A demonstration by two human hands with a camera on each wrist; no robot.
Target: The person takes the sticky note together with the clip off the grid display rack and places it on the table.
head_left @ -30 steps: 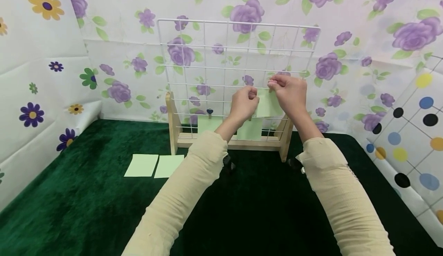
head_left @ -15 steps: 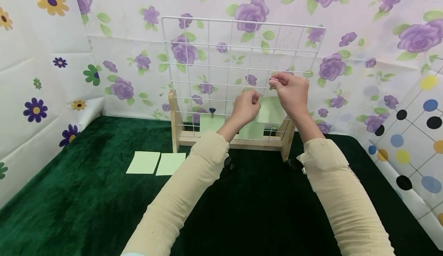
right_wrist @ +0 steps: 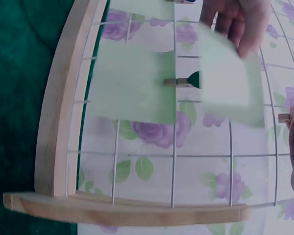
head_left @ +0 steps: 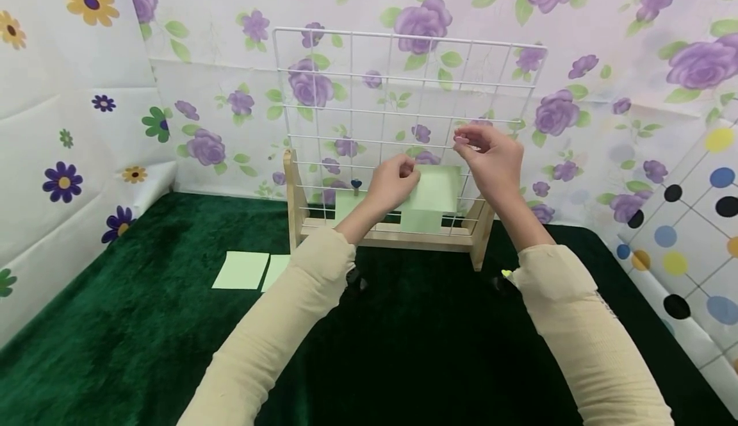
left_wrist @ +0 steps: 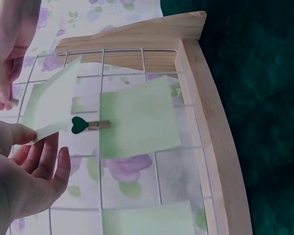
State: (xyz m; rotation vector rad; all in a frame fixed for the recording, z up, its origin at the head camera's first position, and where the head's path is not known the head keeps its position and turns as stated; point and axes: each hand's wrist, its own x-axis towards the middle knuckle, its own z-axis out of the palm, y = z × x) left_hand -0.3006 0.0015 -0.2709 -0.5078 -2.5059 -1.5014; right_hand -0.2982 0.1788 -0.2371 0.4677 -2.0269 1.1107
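My left hand (head_left: 392, 182) pinches a pale green paper sheet (head_left: 437, 188) by its edge, in front of a white wire grid (head_left: 403, 80). In the left wrist view the thumb lies on that sheet (left_wrist: 54, 100). Up and to the right, my right hand (head_left: 492, 157) pinches a small wooden clothespin (right_wrist: 284, 118) near a grid wire, apart from the paper. Behind the held sheet hangs another green sheet (head_left: 422, 223), fastened by a clothespin with a dark green heart (left_wrist: 79, 125). To its left is a third sheet (head_left: 348, 205) under a heart-topped clothespin (head_left: 356, 184), partly behind my left arm.
A wooden stand (head_left: 293, 202) bears the grid on a dark green cloth (head_left: 144, 311). Two green sheets lie at left: one in full view (head_left: 241, 270), the other sheet (head_left: 274, 271) partly under my left sleeve. Flowered sheeting (head_left: 219, 106) hangs behind.
The left hand has drawn the paper sheet down and left, away from the right hand. The right hand still pinches its clothespin near the same wire. The head view has shifted slightly.
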